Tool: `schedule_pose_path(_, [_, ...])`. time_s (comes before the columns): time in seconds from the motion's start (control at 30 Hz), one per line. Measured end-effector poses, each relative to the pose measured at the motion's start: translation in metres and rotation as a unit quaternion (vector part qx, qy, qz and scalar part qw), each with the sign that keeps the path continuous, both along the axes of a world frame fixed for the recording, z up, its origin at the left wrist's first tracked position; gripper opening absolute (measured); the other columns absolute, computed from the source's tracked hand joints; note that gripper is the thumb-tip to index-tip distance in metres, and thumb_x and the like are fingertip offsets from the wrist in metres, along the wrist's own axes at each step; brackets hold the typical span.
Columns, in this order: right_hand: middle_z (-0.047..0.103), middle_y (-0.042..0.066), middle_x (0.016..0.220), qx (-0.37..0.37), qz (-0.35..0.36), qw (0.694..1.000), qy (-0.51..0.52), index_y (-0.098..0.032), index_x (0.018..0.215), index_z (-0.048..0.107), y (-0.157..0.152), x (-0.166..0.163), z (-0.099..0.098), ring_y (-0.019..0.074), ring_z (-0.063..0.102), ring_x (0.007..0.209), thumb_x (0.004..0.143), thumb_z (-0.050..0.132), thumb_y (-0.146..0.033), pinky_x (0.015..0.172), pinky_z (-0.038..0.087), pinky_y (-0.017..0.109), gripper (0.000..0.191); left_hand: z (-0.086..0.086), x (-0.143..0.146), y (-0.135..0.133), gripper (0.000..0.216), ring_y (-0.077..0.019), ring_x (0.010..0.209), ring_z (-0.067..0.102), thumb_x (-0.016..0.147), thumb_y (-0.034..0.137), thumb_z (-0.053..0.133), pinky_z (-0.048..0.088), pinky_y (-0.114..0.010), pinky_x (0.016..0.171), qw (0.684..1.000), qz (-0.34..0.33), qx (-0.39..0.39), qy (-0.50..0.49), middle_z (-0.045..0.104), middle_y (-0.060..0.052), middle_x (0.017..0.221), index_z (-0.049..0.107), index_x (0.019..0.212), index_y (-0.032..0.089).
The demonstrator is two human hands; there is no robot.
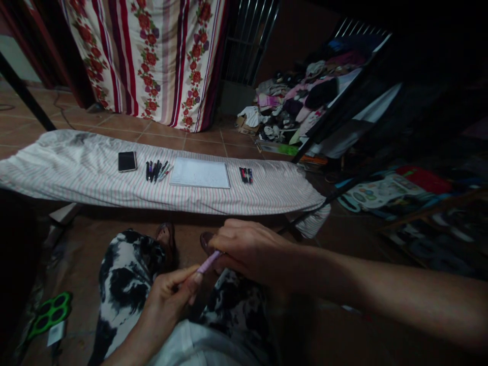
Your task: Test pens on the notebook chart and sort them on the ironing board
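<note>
The floor is dim, too dark to see well far right of the grip. Past the grip, a pad lies on cloth. Left hand and right hand pinch a purple stick between them, its ends hidden.

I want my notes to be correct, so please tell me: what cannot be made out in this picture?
Both ends of the lilac stick: head view, covered by the left hand and right hand.
Any writing on the notebook: head view, too faint and small.
Lettering on the pens: head view, too small.
Part of the right sandal: head view, behind the right hand.
</note>
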State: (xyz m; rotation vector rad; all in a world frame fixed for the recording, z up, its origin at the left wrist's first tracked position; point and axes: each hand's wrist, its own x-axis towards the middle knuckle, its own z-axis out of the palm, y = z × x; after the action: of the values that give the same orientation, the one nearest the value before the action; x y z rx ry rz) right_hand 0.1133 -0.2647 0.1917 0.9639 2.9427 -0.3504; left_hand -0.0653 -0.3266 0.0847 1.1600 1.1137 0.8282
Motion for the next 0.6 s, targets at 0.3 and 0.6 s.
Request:
schedule_pose_path(0.3, [0.055, 0.003, 0.075, 0.038, 0.025, 0.998, 0.041, -0.015, 0.08, 0.054, -0.011, 0.004, -0.021, 0.0126, 0.043, 0.066, 0.087, 0.039, -0.016, 0.061, 0.031, 0.026, 0.016, 0.005, -0.001, -0.01, 0.042, -0.0094, 0.051, 0.038, 0.074, 0.051, 0.054, 0.029, -0.019, 0.046, 0.998, 0.013, 0.041, 0.045, 0.043, 0.001, 0.052, 0.067, 0.065, 0.012])
schedule_pose_path(0.6, [0.056, 0.001, 0.069, -0.021, -0.015, 1.0, -0.018, -0.016, 0.077, 0.056, -0.002, 0.0, -0.017, 0.0117, 0.045, 0.061, 0.091, 0.038, -0.033, 0.055, 0.026, 0.025, 0.028, -0.003, 0.0, -0.005, 0.042, -0.0069, 0.047, 0.03, 0.076, 0.05, 0.052, 0.022, -0.019, 0.043, 1.0, 0.018, 0.0, 0.023, 0.034, 0.004, 0.049, 0.068, 0.076, 0.011])
